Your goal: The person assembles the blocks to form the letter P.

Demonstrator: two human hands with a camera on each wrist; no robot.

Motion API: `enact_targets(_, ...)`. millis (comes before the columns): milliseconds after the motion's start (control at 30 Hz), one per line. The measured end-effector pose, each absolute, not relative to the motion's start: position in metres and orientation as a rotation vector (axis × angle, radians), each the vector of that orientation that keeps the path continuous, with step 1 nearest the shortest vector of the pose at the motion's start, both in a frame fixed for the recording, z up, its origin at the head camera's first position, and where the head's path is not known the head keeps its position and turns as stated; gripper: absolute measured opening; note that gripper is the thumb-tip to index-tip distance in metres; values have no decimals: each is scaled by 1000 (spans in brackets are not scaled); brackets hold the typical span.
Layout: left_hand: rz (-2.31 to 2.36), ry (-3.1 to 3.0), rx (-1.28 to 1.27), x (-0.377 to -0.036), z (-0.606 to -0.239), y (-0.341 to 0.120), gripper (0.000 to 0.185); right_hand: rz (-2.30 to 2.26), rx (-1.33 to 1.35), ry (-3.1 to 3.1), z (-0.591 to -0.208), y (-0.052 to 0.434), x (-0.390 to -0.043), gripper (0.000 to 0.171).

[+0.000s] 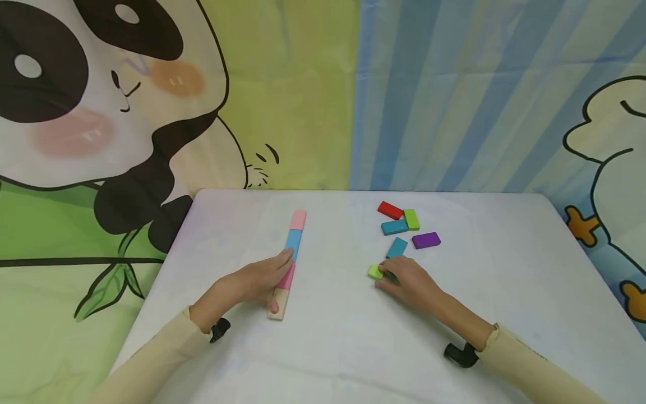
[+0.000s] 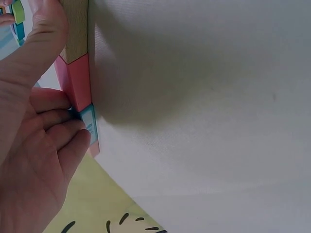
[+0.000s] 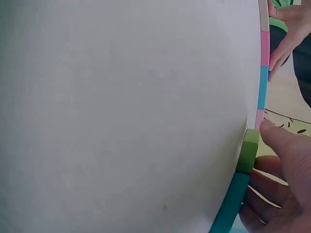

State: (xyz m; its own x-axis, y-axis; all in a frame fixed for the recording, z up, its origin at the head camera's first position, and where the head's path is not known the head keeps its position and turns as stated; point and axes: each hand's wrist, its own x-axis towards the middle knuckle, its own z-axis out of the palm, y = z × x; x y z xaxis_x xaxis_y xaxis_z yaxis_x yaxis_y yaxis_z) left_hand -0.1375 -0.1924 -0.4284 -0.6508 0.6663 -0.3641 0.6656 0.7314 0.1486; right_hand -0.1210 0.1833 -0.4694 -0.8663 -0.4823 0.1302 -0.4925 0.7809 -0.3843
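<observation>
**Inspector:** Hands first. Left hand (image 1: pixel 257 282) lies flat-sided along the row of blocks (image 1: pixel 290 264), fingers extended against the row's left flank, thumb near the natural wood block (image 1: pixel 279 306) at the near end. Nothing is gripped; the fingers only press. My judgement: it serves as a fence, keeping the row straight.

**Recorder:** And the right?

**Inspector:** Right hand (image 1: pixel 406 283) rests palm down on the white table (image 1: pixel 504 269), wrist low, fingers curled over a light green block (image 1: pixel 375 272) and pinching it at its right end. That block lies flat, right of the row and well apart from it.

**Recorder:** Order of the row?

**Inspector:** From the far end: pale pink block (image 1: pixel 298 219), blue block (image 1: pixel 293 243), deeper pink block (image 1: pixel 286 276), then the wood one, end to end and touching.

**Recorder:** Loose stock?

**Inspector:** Beyond the right hand, a cluster: purple block (image 1: pixel 426 240), two teal blocks (image 1: pixel 394 227) (image 1: pixel 397 247), a red block (image 1: pixel 390 210), a second green block (image 1: pixel 411 219). All flat, near one another, evidently kept within that hand's reach.
</observation>
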Motion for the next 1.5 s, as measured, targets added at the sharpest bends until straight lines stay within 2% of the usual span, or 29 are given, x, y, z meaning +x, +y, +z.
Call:
enact_targets(133, 13, 2534, 1015, -138, -427, -194, 113, 658, 780, -2973, -465, 178, -125, 35)
enact_targets(367, -5, 2541, 1014, -138, -427, -196, 113, 634, 887, -2935, -461, 182, -131, 34)
enact_targets(667, -13, 2551, 1010, -136, -425, -200, 114, 397, 567, -3048, -445, 188, -159, 37)
enact_targets(1033, 18, 2549, 979, -134, -424, -202, 112, 395, 633, -3250, -427, 170, -192, 33)
enact_targets(1133, 54, 2534, 969, -134, -425, -202, 112, 564, 741, -3165, -414, 154, -209, 32)
enact_targets(1267, 73, 2523, 963, -134, -426, -200, 113, 764, 945, -2992, -404, 109, -244, 32)
enact_targets(1400, 39, 2524, 954, -136, -428, -197, 114, 796, 1101, -2916, -413, 57, -288, 34)
enact_targets(1500, 6, 2526, 972, -138, -430, -192, 114, 751, 1088, -2931, -427, 32, -313, 35)
